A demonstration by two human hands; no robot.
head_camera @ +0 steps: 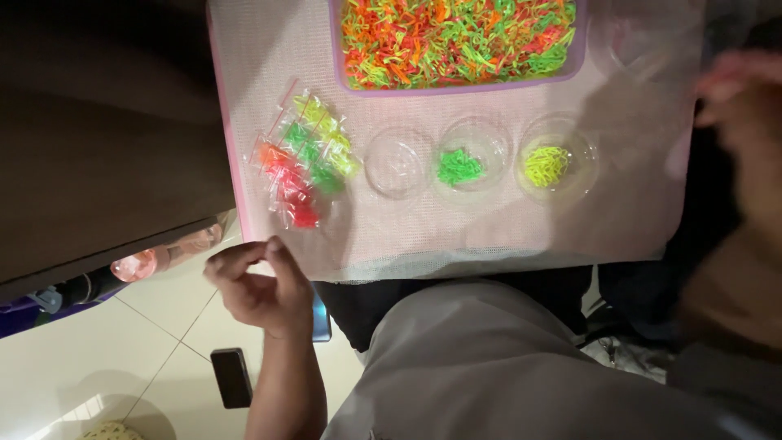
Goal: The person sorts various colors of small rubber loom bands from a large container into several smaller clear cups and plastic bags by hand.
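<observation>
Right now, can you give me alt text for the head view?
Left hand hovers curled at the near edge of a pink mat holding three clear cups, small filled bags and a tray of colourful bands. Right hand is blurred.

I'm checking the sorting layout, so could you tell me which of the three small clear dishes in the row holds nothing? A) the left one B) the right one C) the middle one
A: the left dish shows only bare clear plastic, while the middle dish holds green bands and the right dish holds yellow bands.
</observation>
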